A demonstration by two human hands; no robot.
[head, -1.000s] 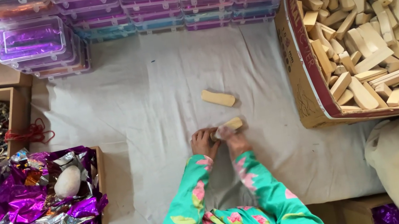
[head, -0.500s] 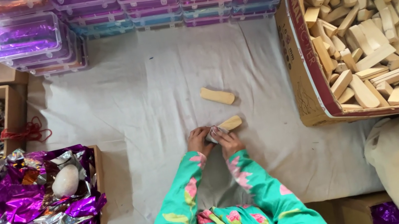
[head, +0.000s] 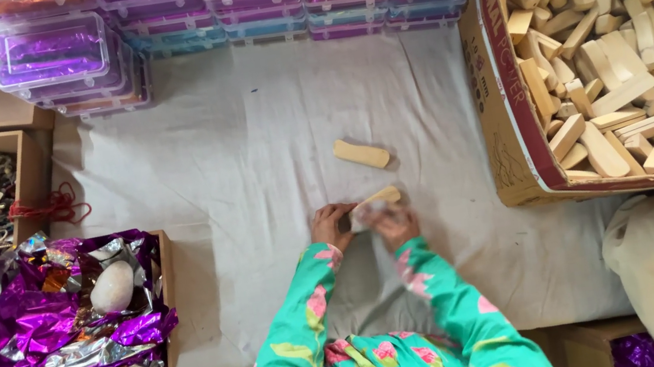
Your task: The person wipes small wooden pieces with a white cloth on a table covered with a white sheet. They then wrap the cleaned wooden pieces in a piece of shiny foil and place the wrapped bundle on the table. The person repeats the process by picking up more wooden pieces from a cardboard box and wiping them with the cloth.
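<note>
Wooden block point(head: 381, 197) half hidden between left hand point(head: 331, 225) and blurred right hand point(head: 394, 223), both clamped on it

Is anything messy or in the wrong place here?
One wooden piece lies alone on the white cloth, away from the full box of them. A red cord also spills out of its box onto the cloth.

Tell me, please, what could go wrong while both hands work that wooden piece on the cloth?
The wooden piece is pinched between the left hand and right hand together with something small and pale; it might slip onto the white cloth. A sleeve might nudge the loose wooden block lying just beyond. The heaped cardboard box of wood pieces could spill if bumped.
</note>
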